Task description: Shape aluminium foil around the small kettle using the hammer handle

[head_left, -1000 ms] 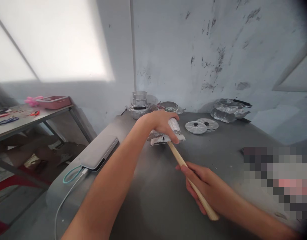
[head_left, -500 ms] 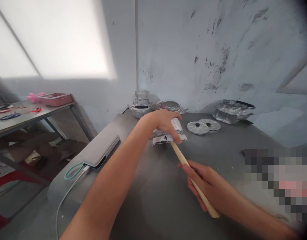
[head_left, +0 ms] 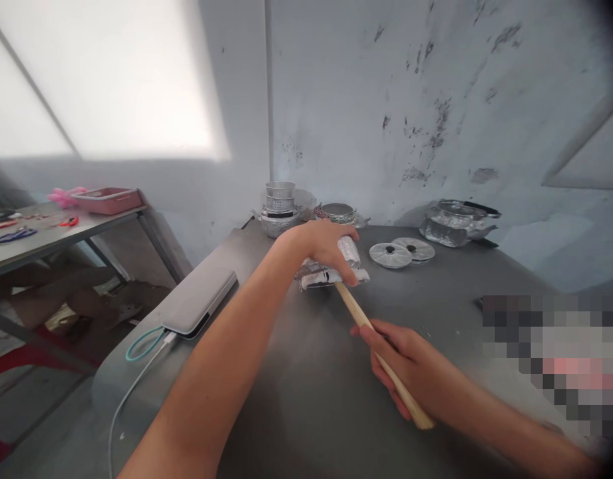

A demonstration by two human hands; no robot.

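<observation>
My left hand reaches over a crumpled, silvery, foil-like bundle, with its thumb and fingers curled round it. The bundle's underside and part of its near edge show white and black patches. A pale wooden handle runs from beneath the bundle toward me, slanting down to the right. My right hand is closed round the handle's middle, and its butt end sticks out below the palm. The handle's far end is hidden by the bundle and my left hand, so I cannot tell how they join.
Behind my left hand stand stacked metal pots and a wire-rimmed round pan. Two round lids lie to the right, near a foil-covered kettle. A white power bank with cables lies left. A pink basket sits on another table.
The whole view has shifted slightly, so things appear a little further left. Both hands keep their holds on the bundle and the handle.
</observation>
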